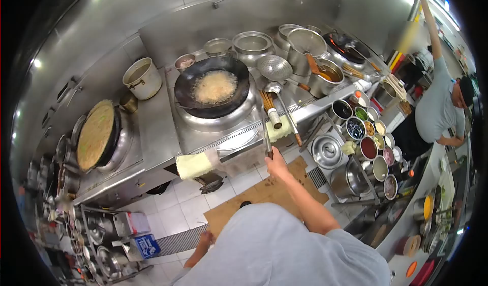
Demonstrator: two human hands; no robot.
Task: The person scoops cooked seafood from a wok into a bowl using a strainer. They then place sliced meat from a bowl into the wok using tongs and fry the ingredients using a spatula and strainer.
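Note:
My right hand (276,165) is closed around the handle of a long, thin metal utensil (267,139) in front of the stove. Its shaft points up toward the bamboo wok brush (268,101), and I cannot make out its head. Just right of it, a ladle (273,87) lies with its wooden-ended handle over the stove edge. Pale food bubbles in oil (215,87) inside a black wok (185,100), beyond my hand. Low beside my body hangs my left hand (205,239), away from the stove; its fingers are too small and partly hidden to read.
A perforated strainer (274,67) and several pots stand right of the wok. At left are a tall pot (143,80) and a large tan round lid or board (95,136). Seasoning containers (369,148) fill a rack at right. Another person (438,110) stands beyond it, one arm raised.

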